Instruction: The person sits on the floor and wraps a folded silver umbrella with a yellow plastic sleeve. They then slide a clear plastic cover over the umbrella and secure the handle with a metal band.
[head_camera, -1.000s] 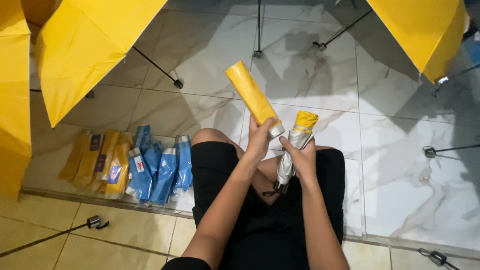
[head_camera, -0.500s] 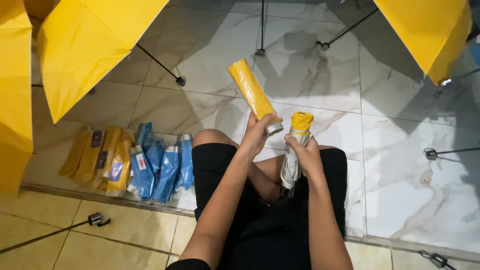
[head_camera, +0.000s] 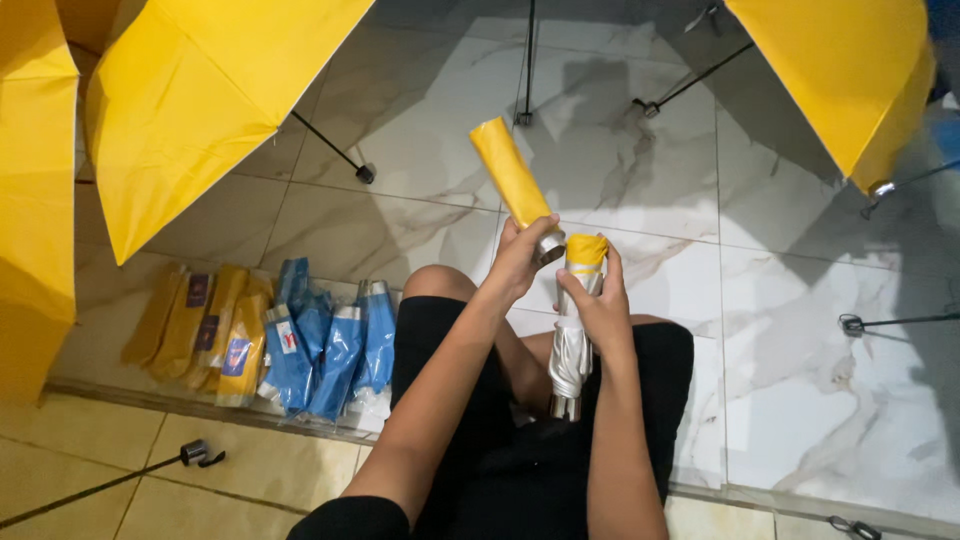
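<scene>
Left hand (head_camera: 522, 252) grips the open end of a yellow sleeve (head_camera: 511, 183), which angles up toward 11 o'clock; right hand (head_camera: 598, 302) is closed around a folded umbrella (head_camera: 572, 345), upright over the lap. Sleeve looks light, limp and slippery, so best pinched at the mouth. Umbrella looks stiff inside its soft canopy; hold mid-bundle.

Your one camera sat on your head and looked steeply down, past your knees to the marble floor (head_camera: 800, 330). It was close to your left hand (head_camera: 520, 258) and right hand (head_camera: 600, 305), mid-frame.
</scene>
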